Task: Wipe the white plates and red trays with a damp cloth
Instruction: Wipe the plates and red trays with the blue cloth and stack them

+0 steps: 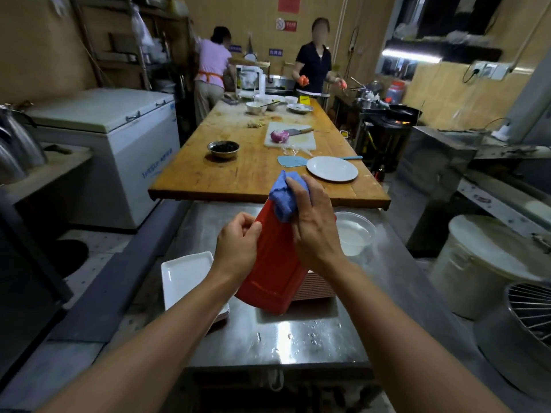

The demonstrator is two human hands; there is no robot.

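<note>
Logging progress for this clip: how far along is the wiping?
Midway, apparently. In hand: the left hand holds a red tray tilted while the right hand presses a blue cloth on its top edge. A tray stack and white rectangular plates wait nearby; which are already wiped cannot be told.

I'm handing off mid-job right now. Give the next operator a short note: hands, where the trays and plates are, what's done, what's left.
Left hand grips the edge of a red tray, tilted up over the steel counter.
Right hand holds the blue cloth bunched against the tray's top end.
Stack of trays sits behind the held tray; white rectangular plates are stacked to the left; a round white plate lies on the wooden table.
Done: cannot tell which pieces are wiped.
Left: finish this tray, then any unwiped trays and plates.
</note>
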